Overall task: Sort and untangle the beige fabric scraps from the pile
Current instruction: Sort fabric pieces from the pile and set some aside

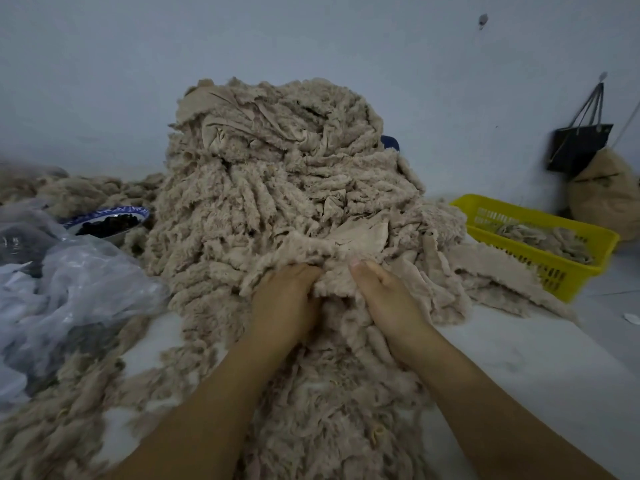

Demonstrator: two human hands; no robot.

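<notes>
Beige fabric scraps [277,188] heaped dead ahead; I read left hand [284,296] and right hand [386,292] as both pinching one scrap [332,277] at the heap's foot, fingers buried, probably to tease it free.

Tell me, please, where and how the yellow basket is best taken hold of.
Take your grip on the yellow basket at its long rim facing the pile, coming from above: that edge is bare, while scraps lie inside and more fabric leans against the wall's foot.
</notes>
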